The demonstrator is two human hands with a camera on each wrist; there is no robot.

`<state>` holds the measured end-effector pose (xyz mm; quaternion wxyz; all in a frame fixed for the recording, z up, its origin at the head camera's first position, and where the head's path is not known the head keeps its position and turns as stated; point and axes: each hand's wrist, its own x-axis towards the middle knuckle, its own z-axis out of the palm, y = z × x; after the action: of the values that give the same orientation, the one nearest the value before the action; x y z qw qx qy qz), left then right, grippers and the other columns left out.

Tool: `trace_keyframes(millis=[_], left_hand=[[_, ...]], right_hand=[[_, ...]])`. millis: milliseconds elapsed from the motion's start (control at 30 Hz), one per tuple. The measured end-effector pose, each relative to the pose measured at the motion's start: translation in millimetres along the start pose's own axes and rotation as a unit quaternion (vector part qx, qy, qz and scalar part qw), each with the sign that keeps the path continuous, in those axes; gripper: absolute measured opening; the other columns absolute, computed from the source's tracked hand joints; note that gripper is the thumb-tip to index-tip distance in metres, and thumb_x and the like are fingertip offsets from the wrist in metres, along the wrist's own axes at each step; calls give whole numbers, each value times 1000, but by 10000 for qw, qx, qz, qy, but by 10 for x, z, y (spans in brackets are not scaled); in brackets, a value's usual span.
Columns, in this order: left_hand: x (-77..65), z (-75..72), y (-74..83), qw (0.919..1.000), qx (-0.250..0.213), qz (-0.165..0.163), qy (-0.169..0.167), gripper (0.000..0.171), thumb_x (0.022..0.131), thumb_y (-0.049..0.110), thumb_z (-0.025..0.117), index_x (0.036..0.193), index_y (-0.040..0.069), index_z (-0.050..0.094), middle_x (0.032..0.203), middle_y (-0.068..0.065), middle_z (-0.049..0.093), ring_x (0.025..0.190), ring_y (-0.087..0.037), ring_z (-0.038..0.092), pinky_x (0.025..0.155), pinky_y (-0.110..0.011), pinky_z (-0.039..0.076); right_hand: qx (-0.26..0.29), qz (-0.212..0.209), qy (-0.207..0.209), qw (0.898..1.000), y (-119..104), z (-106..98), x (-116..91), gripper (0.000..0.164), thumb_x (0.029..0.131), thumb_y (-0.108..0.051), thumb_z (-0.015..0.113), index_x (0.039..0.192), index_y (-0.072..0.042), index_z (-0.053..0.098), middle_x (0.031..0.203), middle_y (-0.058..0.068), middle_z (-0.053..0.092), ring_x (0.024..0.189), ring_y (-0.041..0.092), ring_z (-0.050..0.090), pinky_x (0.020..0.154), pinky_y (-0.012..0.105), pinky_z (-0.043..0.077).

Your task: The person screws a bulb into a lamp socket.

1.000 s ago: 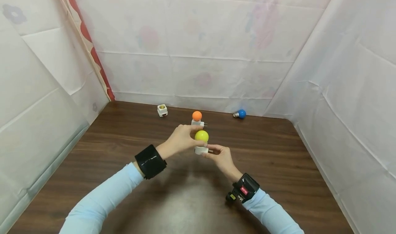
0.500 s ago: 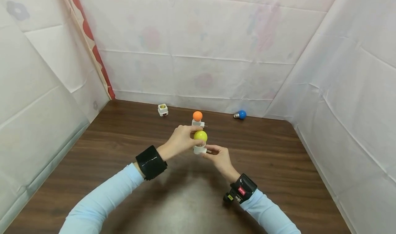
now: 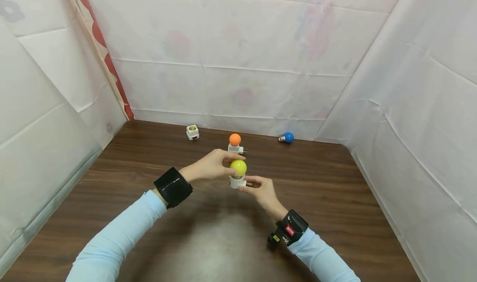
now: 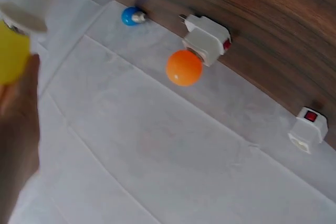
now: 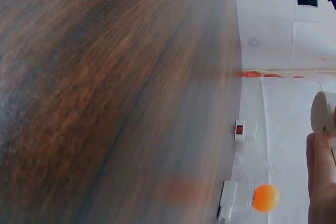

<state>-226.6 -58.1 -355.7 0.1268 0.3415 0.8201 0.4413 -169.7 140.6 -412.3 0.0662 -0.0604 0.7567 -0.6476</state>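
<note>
Yellow bulb (image 3: 238, 167), upright at the mouth of a white socket (image 3: 236, 183), just below the centre of the head view. Left hand (image 3: 210, 166), at nine o'clock from the bulb, pinches it between thumb and fingers; right hand (image 3: 263, 192), near half past four, pinches the socket's plug side. Orange bulb (image 3: 234, 139), at twelve, stands in a second socket (image 3: 234, 148); blue bulb (image 3: 288, 137) lies at two; third socket (image 3: 192, 133), at ten.

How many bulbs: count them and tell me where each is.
3: the yellow bulb, held by the left hand above a socket in the right hand; the orange bulb, in another socket behind it; the blue bulb, lying near the far edge of the table.
</note>
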Motion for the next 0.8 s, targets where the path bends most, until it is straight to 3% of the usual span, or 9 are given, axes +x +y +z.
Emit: trace_keyframes(millis=[167,500,633,800], left_hand=[[4,-61,-51,9974,-446,137,-554,46,81,7,68,125,12,56,118,-4,61,104,-14,60,88,-28,50],[-3,-69,-70,9966,-543,187,-588,47,81,6,67,126,10,56,121,-7,59,102,-16,60,88,-29,50],[-2,-44,-76,9972,-568,43,-479,49,81,10,69,127,15,55,120,-2,60,99,-13,60,84,-27,51],[-12,26,-26,9978,-532,-230,307,48,78,15,72,124,14,57,120,-5,61,100,-14,62,82,-28,52]], right_hand=[[-188,46,-81,9998,-10,2,-25,33,75,-2,72,107,3,66,109,19,65,101,29,63,82,33,52],[-309,121,-126,9994,-2,6,-5,32,76,-4,73,106,3,66,109,17,66,100,28,63,81,31,53],[-214,85,-71,9997,148,-12,73,34,74,-5,74,107,2,66,109,17,65,99,27,64,80,31,53],[-133,88,-4,9999,244,-36,124,37,73,-11,76,107,-2,66,109,14,66,100,23,64,82,32,53]])
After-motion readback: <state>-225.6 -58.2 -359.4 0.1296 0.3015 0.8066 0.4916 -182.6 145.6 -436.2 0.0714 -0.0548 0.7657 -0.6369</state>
